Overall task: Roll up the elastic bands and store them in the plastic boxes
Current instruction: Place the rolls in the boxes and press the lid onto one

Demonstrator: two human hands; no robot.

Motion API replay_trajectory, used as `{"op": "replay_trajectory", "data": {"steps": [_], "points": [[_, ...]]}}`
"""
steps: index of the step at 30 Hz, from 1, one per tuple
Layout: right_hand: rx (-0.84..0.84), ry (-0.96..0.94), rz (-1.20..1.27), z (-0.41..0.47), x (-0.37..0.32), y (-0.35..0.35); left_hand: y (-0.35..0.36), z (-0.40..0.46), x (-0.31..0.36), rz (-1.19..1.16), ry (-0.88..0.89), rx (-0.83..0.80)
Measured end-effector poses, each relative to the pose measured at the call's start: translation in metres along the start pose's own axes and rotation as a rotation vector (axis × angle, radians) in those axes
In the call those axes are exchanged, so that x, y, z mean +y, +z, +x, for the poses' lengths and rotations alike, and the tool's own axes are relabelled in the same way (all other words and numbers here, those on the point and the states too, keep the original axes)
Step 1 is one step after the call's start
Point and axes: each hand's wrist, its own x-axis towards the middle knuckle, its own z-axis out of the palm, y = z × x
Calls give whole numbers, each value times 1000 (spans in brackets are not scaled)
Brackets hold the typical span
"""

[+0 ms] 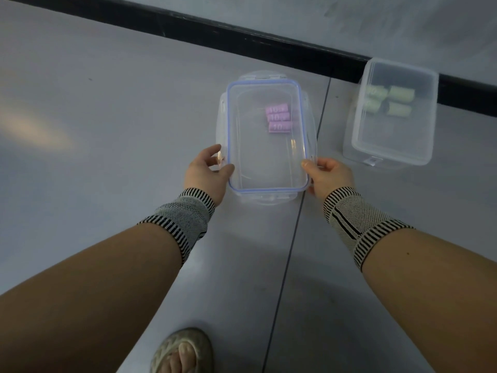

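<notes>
Gripping clear rectangular lid (269,168) (blue-rimmed): both hands.

A plain indoor room, with nothing that fixes it as a home, office or workshop. The view looks down on a smooth pale grey surface (107,117) split by one thin dark seam (295,224) running toward the viewer. A sandalled foot (183,351) shows at the bottom edge, just left of the seam, but whether the surface is a floor or a low worktop cannot be told. Along the far side a black strip (242,36) runs like a skirting board, with a pale grey wall (376,17) above it. Two clear plastic boxes (269,173) sit on the surface, holding small pink rolls (278,121) and pale green rolls (390,100). The light is dim and bluish.
</notes>
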Motion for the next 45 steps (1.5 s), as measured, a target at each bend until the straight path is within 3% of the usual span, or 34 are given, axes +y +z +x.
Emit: {"op": "replay_trajectory", "data": {"steps": [11, 18, 28, 45], "points": [[64, -165, -116, -7, 6, 5, 5, -6, -10, -113, -72, -17], [52, -116, -11, -4, 11, 6, 5, -8, -10, -139, -83, 8], [55, -181, -101, -7, 12, 0, 9, -10, -12, -101, -86, 85], [-6, -80, -78, -1, 13, -4, 7, -3, -17, -226, -149, 18]]}}
